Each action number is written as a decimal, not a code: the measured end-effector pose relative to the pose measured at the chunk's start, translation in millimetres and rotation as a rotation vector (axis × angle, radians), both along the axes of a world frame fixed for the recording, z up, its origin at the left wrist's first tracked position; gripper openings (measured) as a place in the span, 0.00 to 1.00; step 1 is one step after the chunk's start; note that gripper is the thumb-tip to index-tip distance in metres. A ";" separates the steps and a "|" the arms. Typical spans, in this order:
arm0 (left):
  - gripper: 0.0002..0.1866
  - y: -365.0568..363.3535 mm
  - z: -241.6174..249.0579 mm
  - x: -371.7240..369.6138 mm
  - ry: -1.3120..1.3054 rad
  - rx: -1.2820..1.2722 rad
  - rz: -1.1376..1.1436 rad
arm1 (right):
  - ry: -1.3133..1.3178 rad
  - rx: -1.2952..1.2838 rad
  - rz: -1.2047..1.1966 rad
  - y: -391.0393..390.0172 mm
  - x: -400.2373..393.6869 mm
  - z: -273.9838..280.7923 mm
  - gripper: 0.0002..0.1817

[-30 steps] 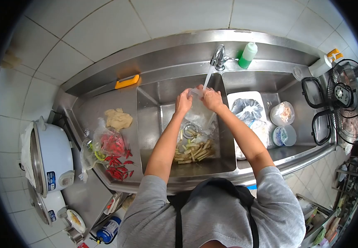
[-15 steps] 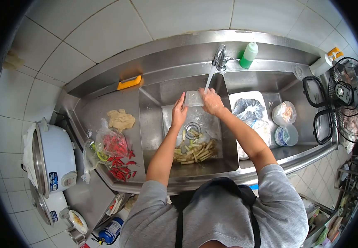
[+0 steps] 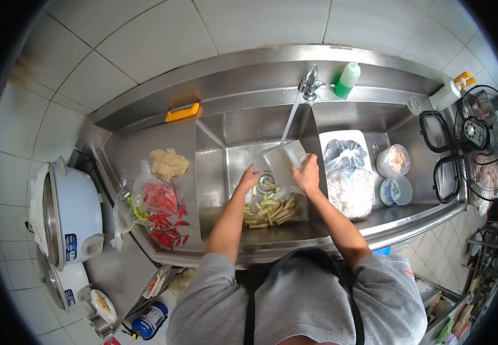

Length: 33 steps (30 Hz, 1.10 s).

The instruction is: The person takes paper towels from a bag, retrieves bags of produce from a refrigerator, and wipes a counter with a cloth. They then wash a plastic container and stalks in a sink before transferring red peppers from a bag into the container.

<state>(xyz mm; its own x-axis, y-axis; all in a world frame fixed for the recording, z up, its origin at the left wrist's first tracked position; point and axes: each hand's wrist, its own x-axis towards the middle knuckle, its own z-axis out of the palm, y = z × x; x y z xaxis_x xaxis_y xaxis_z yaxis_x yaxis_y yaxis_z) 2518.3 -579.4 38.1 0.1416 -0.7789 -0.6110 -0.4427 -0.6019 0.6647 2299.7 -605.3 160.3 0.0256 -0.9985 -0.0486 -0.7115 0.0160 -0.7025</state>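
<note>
My right hand [image 3: 306, 173] grips a clear plastic container [image 3: 286, 156] by its right side, tilted above the left sink basin [image 3: 214, 149]. Water from the tap [image 3: 308, 80] runs down at the container's back left edge. Apart from the container, my left hand [image 3: 250, 177] hovers to the left of the drain [image 3: 265, 181], fingers apart with nothing seen in them. Cut pale-green and brownish stalks [image 3: 272, 210] lie in shallow water at the front of the basin, below both hands.
Red chillies [image 3: 168, 230], a plastic bag and a beige cloth [image 3: 169, 163] lie on the left drainboard beside an orange-handled knife [image 3: 182, 112]. The right basin holds a white tray [image 3: 361, 138] of bagged items and two tubs. A green soap bottle [image 3: 347, 79] stands by the tap.
The container has moved from under the tap toward me and right, and is now tilted in my right hand. My left hand has come off it and dropped nearer the drain.
</note>
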 end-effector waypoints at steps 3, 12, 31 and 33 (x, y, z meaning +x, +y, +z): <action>0.38 -12.9 8.9 -15.8 0.194 -0.074 0.163 | -0.106 0.188 -0.141 -9.1 -9.9 -0.3 0.37; 0.22 -71.0 39.8 4.6 0.288 -0.402 0.161 | -0.006 0.390 0.066 -51.4 -33.1 31.1 0.47; 0.17 -106.5 132.0 -64.8 -0.483 -0.366 -0.263 | -1.291 0.653 -0.020 -125.7 44.9 44.2 0.09; 0.17 -104.1 133.3 -69.2 -0.558 -0.418 -0.259 | -1.396 0.724 -0.037 -130.5 47.8 28.4 0.12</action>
<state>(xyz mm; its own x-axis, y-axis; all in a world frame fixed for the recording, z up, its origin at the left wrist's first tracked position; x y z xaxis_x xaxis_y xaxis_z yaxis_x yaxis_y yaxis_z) 2449.1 -683.5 171.4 0.1249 -0.9811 -0.1476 -0.8749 -0.1790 0.4501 2347.6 -735.8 188.7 0.4342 -0.7756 -0.4581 0.4752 0.6293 -0.6150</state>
